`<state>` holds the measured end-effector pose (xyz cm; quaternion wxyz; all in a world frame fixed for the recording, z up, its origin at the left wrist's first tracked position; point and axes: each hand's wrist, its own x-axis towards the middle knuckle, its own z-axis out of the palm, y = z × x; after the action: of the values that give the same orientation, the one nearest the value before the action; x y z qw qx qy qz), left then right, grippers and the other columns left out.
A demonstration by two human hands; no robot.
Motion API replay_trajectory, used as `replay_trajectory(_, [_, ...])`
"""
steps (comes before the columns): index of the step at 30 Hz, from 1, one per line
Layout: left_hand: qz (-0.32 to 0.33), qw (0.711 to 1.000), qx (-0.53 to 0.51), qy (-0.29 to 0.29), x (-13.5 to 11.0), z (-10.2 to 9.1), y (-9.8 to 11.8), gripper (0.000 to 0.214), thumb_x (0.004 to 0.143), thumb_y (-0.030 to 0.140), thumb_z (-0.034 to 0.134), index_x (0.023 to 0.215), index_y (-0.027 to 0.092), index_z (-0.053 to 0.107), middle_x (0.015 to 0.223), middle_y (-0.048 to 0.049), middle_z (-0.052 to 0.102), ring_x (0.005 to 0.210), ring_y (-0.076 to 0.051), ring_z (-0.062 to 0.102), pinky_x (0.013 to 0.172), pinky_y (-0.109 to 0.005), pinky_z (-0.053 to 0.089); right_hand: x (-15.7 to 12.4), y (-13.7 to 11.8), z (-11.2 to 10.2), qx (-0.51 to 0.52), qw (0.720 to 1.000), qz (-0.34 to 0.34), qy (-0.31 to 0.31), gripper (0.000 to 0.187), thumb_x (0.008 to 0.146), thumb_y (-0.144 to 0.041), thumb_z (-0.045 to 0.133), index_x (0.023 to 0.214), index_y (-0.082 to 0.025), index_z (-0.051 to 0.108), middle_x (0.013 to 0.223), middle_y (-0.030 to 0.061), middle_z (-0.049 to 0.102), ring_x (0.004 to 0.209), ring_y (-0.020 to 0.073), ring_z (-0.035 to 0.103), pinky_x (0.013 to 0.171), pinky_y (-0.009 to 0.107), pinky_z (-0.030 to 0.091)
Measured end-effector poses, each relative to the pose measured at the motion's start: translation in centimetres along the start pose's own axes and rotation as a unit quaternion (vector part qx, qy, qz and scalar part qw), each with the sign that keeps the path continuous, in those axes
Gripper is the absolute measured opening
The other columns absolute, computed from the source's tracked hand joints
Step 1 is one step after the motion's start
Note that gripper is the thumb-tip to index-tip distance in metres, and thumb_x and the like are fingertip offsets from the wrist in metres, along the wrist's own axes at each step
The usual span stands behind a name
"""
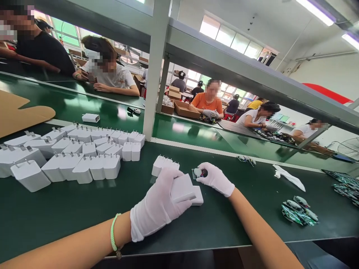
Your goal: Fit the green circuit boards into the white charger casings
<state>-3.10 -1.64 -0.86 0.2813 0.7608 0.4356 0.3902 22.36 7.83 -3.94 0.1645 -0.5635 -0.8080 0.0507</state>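
Observation:
My left hand [161,205], in a white glove, is closed around a white charger housing [183,188] just above the green table [84,209]. A second white housing piece [198,196] lies under and beside it. My right hand [215,178], also gloved, pinches a small green circuit board [199,173] with dark round parts, right next to the housing. A short row of white chargers [164,164] stands just behind my left hand.
Several rows of white chargers [70,157] fill the left of the table. Green circuit boards [298,211] lie at the right, with a white cloth [288,176] behind them. A steel post [153,71] rises mid-table. A lone charger [90,118] sits on the conveyor [196,130]; people work opposite.

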Motion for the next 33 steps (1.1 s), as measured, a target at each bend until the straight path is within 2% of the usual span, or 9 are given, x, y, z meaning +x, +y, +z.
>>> replay_trajectory(3, [-0.006,1.0,-0.016,0.015,0.7,-0.2,0.1,0.042,0.065,0.029,0.059,0.103,0.018,0.044,0.095,-0.0065,0.057,0.082,-0.021,0.059,0.079,-0.042,0.052,-0.2,-0.5,0.1,-0.019,0.999,-0.002,0.028,0.038,0.064,-0.027,0.074,0.1,-0.017,0.065,0.081,0.0039,0.066,0.071,0.0201,0.061,0.067,0.033,0.05])
replay_trajectory(6, [-0.063,0.998,-0.032,0.001,1.0,-0.6,-0.1,0.046,0.063,0.029,0.063,0.105,0.019,0.047,0.097,-0.0054,0.06,0.084,-0.022,0.06,0.08,-0.042,0.052,-0.5,-1.0,-0.4,-0.025,0.998,-0.029,0.054,0.055,0.063,-0.027,0.073,0.116,-0.018,0.061,0.084,0.0058,0.069,0.073,0.0226,0.062,0.07,0.035,0.05])
replay_trajectory(9, [-0.089,0.994,-0.057,-0.01,1.1,-0.7,-0.7,0.053,0.061,0.03,0.069,0.109,0.021,0.048,0.104,-0.0053,0.06,0.093,-0.023,0.06,0.085,-0.042,0.051,-1.4,-1.7,-1.4,-0.019,0.995,-0.048,0.09,0.045,0.068,-0.034,0.069,0.109,-0.018,0.066,0.087,0.0086,0.07,0.078,0.0247,0.064,0.073,0.037,0.05])
replay_trajectory(12, [-0.098,0.992,-0.078,-0.025,1.1,-0.3,-0.9,0.051,0.06,0.029,0.071,0.106,0.023,0.049,0.102,-0.0034,0.061,0.091,-0.022,0.061,0.083,-0.04,0.052,-2.8,-2.8,-2.7,0.063,0.98,-0.087,0.168,0.039,0.08,-0.046,0.058,0.106,-0.018,0.067,0.095,0.0098,0.069,0.081,0.0235,0.066,0.073,0.036,0.053])
replay_trajectory(15, [-0.106,0.99,-0.078,-0.046,1.3,0.2,-0.6,0.047,0.061,0.027,0.071,0.103,0.024,0.05,0.101,-0.0013,0.063,0.087,-0.02,0.062,0.08,-0.037,0.053,-4.1,-4.6,-3.7,0.156,0.943,-0.192,0.223,0.052,0.087,-0.063,0.045,0.107,-0.019,0.065,0.091,0.0081,0.067,0.076,0.0209,0.065,0.064,0.033,0.053])
replay_trajectory(18, [-0.1,0.991,-0.066,-0.065,1.4,0.5,-0.2,0.042,0.063,0.025,0.07,0.1,0.023,0.05,0.099,0.0011,0.064,0.084,-0.017,0.061,0.077,-0.032,0.053,-4.6,-6.1,-4.0,0.151,0.913,-0.309,0.22,0.052,0.089,-0.062,0.041,0.114,-0.02,0.059,0.077,0.0045,0.061,0.063,0.0168,0.058,0.052,0.03,0.048])
replay_trajectory(20, [-0.087,0.992,-0.053,-0.077,1.4,0.6,-0.1,0.039,0.065,0.027,0.07,0.098,0.023,0.05,0.095,0.0026,0.063,0.079,-0.015,0.06,0.074,-0.029,0.053,-4.5,-6.5,-3.8,0.109,0.902,-0.352,0.225,0.048,0.092,-0.056,0.041,0.118,-0.019,0.054,0.074,0.0038,0.057,0.061,0.0167,0.055,0.052,0.031,0.047])
replay_trajectory(28, [-0.057,0.994,0.004,-0.091,1.2,0.9,-0.2,0.031,0.072,0.03,0.068,0.098,0.024,0.052,0.09,0.0039,0.063,0.074,-0.013,0.06,0.068,-0.026,0.051,-4.4,-6.4,-4.3,-0.064,0.895,-0.39,0.204,0.028,0.089,-0.038,0.049,0.107,-0.016,0.055,0.068,0.0022,0.051,0.061,0.0172,0.047,0.052,0.032,0.043])
replay_trajectory(33, [-0.057,0.994,0.008,-0.089,1.5,0.5,0.5,0.029,0.067,0.028,0.068,0.092,0.024,0.053,0.084,0.0051,0.064,0.068,-0.012,0.061,0.065,-0.026,0.051,-4.6,-6.8,-4.7,-0.074,0.885,-0.405,0.219,0.025,0.088,-0.033,0.05,0.105,-0.015,0.054,0.068,0.0024,0.05,0.061,0.0173,0.045,0.05,0.032,0.044])
